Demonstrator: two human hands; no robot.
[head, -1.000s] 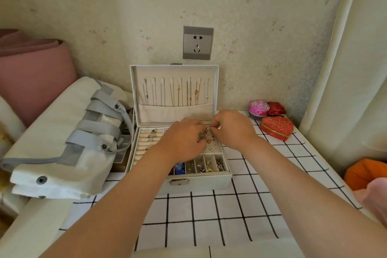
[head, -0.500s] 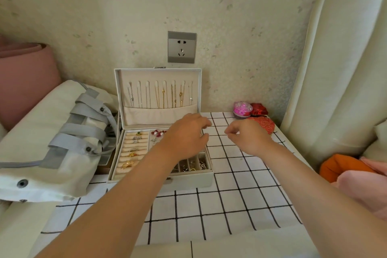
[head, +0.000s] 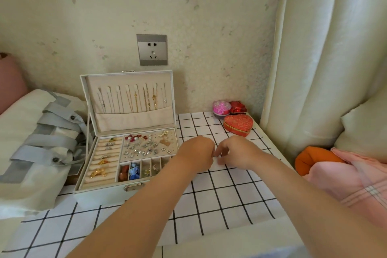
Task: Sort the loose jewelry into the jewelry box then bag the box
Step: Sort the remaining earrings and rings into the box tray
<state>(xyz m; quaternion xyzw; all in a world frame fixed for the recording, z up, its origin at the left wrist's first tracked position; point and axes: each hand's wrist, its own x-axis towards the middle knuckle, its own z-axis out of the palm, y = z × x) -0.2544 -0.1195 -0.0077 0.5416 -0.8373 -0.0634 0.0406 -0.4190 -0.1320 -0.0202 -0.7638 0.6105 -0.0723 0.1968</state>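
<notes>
The white jewelry box (head: 100, 191) stands open on the checked tablecloth (head: 209, 205), its lid upright with necklaces hanging inside. Rings fill the left rolls, earrings dot the middle pad, and small pieces lie in the front compartments. Both hands are just right of the box, low over the cloth, fingertips meeting. My right hand (head: 238, 151) pinches a tiny piece of jewelry (head: 214, 155) at the cloth. My left hand (head: 194, 153) has curled fingers beside it, their tips hidden behind the back of the hand. A white tote bag (head: 41, 142) with grey straps lies left of the box.
A red heart-shaped box (head: 238, 124), a pink round box (head: 221, 107) and a small red box (head: 238, 107) sit at the table's back right corner. A padded cream headboard (head: 314, 69) rises on the right, with an orange cushion (head: 314, 157) and pink cloth (head: 356, 178) below it. A wall outlet (head: 152, 49) is above the box.
Both hands have left the earring pad inside the box and moved right onto the tablecloth, where their fingertips come together again. The camera has also turned to the right.
</notes>
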